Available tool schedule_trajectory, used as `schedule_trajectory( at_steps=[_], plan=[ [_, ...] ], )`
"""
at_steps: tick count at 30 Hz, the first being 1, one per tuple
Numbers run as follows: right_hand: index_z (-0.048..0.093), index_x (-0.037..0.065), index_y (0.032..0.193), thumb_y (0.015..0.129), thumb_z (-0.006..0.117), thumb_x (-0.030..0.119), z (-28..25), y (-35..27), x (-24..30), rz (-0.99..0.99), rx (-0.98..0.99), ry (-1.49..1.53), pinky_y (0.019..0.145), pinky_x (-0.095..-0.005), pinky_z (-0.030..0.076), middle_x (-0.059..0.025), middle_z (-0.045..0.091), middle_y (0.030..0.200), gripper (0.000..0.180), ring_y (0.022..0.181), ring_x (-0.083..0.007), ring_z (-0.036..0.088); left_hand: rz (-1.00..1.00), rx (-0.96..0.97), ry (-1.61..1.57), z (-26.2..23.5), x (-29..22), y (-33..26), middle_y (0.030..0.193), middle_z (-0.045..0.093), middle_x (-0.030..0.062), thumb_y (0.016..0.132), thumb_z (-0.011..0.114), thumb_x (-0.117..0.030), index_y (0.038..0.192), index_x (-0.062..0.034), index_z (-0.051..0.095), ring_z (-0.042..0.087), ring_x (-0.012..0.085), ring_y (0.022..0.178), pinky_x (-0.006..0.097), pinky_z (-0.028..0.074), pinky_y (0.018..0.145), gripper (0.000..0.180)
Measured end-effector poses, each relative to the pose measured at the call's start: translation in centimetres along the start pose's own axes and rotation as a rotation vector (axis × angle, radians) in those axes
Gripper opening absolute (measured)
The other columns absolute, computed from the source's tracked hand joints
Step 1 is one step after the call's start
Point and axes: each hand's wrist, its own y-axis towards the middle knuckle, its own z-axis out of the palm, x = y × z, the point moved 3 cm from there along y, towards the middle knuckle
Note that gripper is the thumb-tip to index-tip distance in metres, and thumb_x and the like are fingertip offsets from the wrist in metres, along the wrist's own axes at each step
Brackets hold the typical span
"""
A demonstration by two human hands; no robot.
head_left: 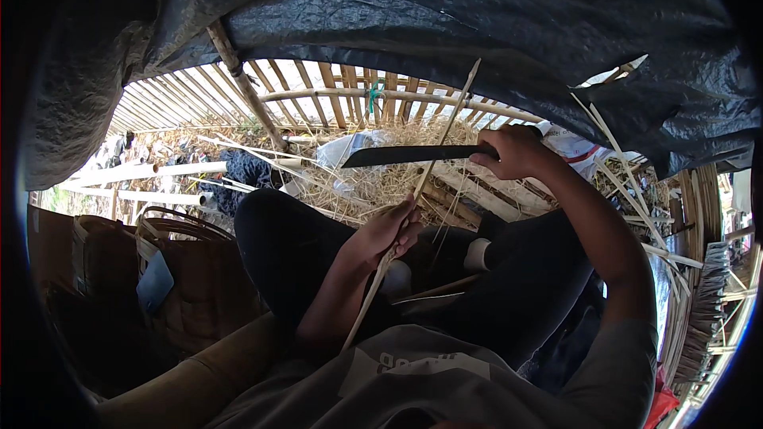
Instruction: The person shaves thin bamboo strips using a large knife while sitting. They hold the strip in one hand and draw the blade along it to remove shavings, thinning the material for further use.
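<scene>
My left hand [387, 232] is closed round the lower part of a long, thin bamboo strip [447, 131]. The strip slants from my lap up to a pointed far end. Up and to the right, my right hand [510, 152] grips the handle of a machete [405, 156], whose dark, broad blade points left. The blade crosses the strip above my left hand; whether the edge touches it I cannot tell. Most of the machete's handle is hidden by my fingers.
Shavings [397, 187] and split bamboo litter the ground ahead. A slatted bamboo fence [342, 95] stands beyond, beneath a black tarp [413, 16]. Woven baskets [195, 286] and a thick bamboo pole [207, 373] lie at my left. Loose strips [628, 167] lean at the right.
</scene>
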Motion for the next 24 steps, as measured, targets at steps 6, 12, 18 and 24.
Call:
schedule_trajectory(
  at_steps=[6, 12, 18, 24],
  plan=[
    [0.063, 0.003, 0.073, 0.090, 0.051, 0.066, 2.6, 5.5, 0.8, 0.132, -0.038, 0.033, 0.064, -0.0466, 0.049, -0.0161, 0.063, 0.067, 0.067, 0.065, -0.0332, 0.064, -0.041, -0.057, -0.216, -0.8, -0.6, -0.2, 0.052, 0.029, -0.0068, 0.106, 0.030, -0.045, 0.077, -0.0174, 0.038, 0.027, 0.0053, 0.038, 0.023, 0.021, 0.036, 0.041],
    [0.063, 0.005, 0.065, 0.084, 0.063, 0.061, 3.4, 6.4, 6.4, -0.182, -0.001, 0.015, 0.060, -0.0446, 0.051, -0.0144, 0.060, 0.058, 0.059, 0.060, -0.0353, 0.064, -0.044, -0.118, -0.281, -1.3, -0.2, -0.2, 0.052, 0.029, -0.0076, 0.106, 0.029, -0.047, 0.078, -0.0178, 0.039, 0.025, 0.0051, 0.038, 0.023, 0.021, 0.036, 0.042],
    [0.065, 0.008, 0.064, 0.082, 0.053, 0.076, 4.8, 9.4, 2.1, -0.225, 0.019, 0.003, 0.060, -0.0461, 0.050, -0.0137, 0.061, 0.059, 0.071, 0.061, -0.0331, 0.065, -0.048, -0.135, -0.290, -1.3, -0.1, 1.4, 0.053, 0.028, -0.0085, 0.106, 0.030, -0.047, 0.080, -0.0179, 0.040, 0.023, 0.0044, 0.040, 0.023, 0.019, 0.037, 0.040],
    [0.060, 0.011, 0.061, 0.080, 0.067, 0.062, 5.1, 10.1, -0.8, -0.336, -0.097, 0.055, 0.056, -0.0418, 0.048, -0.0086, 0.058, 0.053, 0.055, 0.053, -0.0304, 0.062, -0.075, -0.131, -0.292, -1.0, -0.1, 2.3, 0.052, 0.028, -0.0088, 0.106, 0.030, -0.046, 0.079, -0.0188, 0.040, 0.023, 0.0044, 0.040, 0.023, 0.019, 0.038, 0.040]
  ],
)
